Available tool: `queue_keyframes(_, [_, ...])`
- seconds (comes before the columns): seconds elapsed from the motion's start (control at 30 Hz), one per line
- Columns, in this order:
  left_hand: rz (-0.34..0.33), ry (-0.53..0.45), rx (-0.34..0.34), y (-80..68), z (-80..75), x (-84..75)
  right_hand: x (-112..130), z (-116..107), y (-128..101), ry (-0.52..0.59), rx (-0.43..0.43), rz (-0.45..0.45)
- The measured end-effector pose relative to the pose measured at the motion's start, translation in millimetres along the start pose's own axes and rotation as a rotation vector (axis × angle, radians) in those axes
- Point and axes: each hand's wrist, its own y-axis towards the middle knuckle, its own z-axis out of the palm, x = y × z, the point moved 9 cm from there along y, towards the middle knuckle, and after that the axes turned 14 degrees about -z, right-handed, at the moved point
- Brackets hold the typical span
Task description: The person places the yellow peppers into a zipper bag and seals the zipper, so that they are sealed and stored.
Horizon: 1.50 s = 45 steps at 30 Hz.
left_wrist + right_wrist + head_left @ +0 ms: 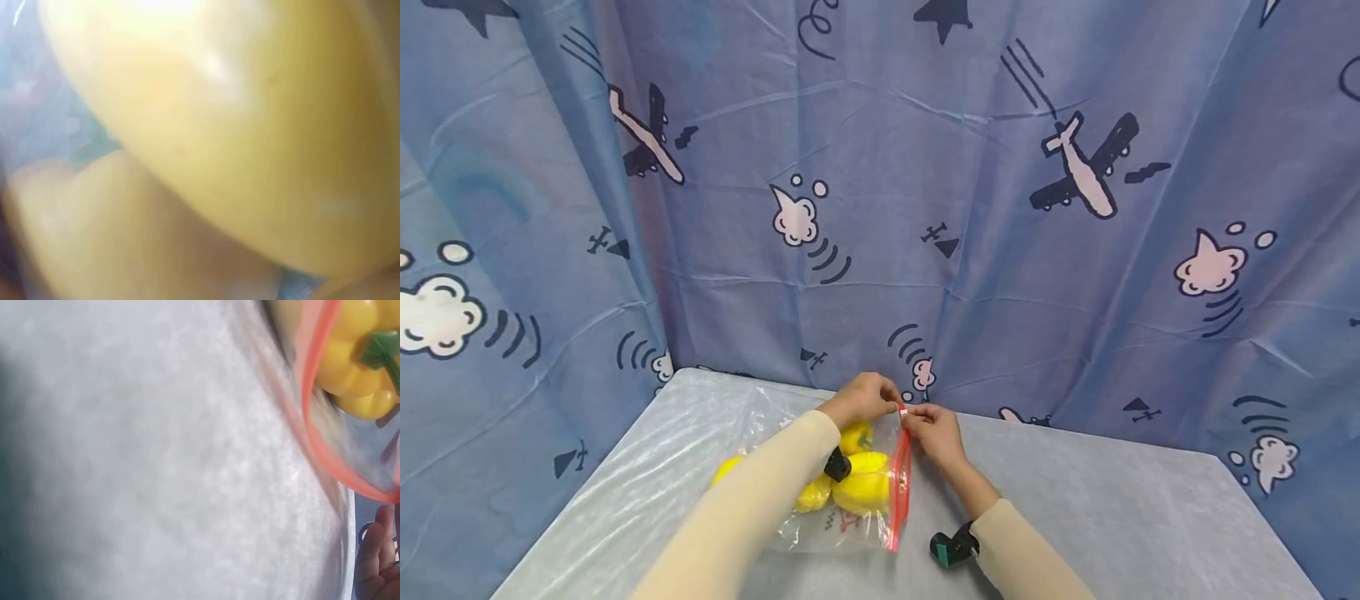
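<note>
A clear zip bag (820,533) with a red zip strip (901,492) lies on the table, its mouth toward the right. Several yellow things are inside it. One of them is a bell pepper (356,356) with a green stem. At the far end of the strip, my left hand (867,396) pinches the bag's corner, its forearm crossing over the bag. My right hand (936,433) pinches the same corner from the right side. Close, blurred yellow surfaces (237,125) fill the left wrist view, and the left fingers are hidden there.
The table (1112,508) has a pale grey cover. Behind it hangs a blue curtain (865,208) printed with planes and clouds. A black wrist camera (951,546) sits by the right sleeve, and another black device (837,465) shows under the left wrist.
</note>
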Motion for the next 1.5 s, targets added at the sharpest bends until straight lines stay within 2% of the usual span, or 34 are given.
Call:
queue_keyframes(0.27, [0.015, -0.033, -0.010, 1.1, 0.7, 1.0, 5.4, -0.7, -2.7, -0.033, -0.012, -0.009])
queue_keyframes(0.5, [-0.002, -0.078, -0.014, -2.1, -3.8, -0.5, 11.0, -4.1, -1.6, -0.069, -0.038, -0.074])
queue_keyframes(0.7, [-0.016, -0.068, -0.066, -8.7, -14.9, -6.1, 24.6, -4.5, 2.1, -0.145, -0.038, -0.152])
queue_keyframes(0.8, [-0.030, -0.072, -0.104, -12.0, -20.4, -9.0, 27.9, -3.5, 3.1, -0.147, -0.036, -0.159])
queue_keyframes(0.93, [-0.058, -0.061, -0.134, -15.0, -23.9, -11.2, 29.9, -2.1, 1.7, -0.108, -0.033, -0.147])
queue_keyframes(1.07, [-0.077, -0.042, -0.128, -16.1, -22.2, -12.7, 26.7, -1.1, -1.5, -0.080, -0.026, -0.124])
queue_keyframes(1.17, [-0.070, -0.055, -0.121, -15.4, -21.2, -13.3, 24.2, 0.5, -5.6, -0.061, -0.013, -0.106])
queue_keyframes(1.37, [-0.054, -0.143, -0.119, -10.6, -24.5, -10.2, 25.2, 4.9, -18.3, -0.021, 0.031, -0.061])
queue_keyframes(1.5, [-0.036, -0.138, -0.111, -8.7, -22.9, -11.5, 25.7, 1.9, -28.0, -0.030, 0.030, -0.035])
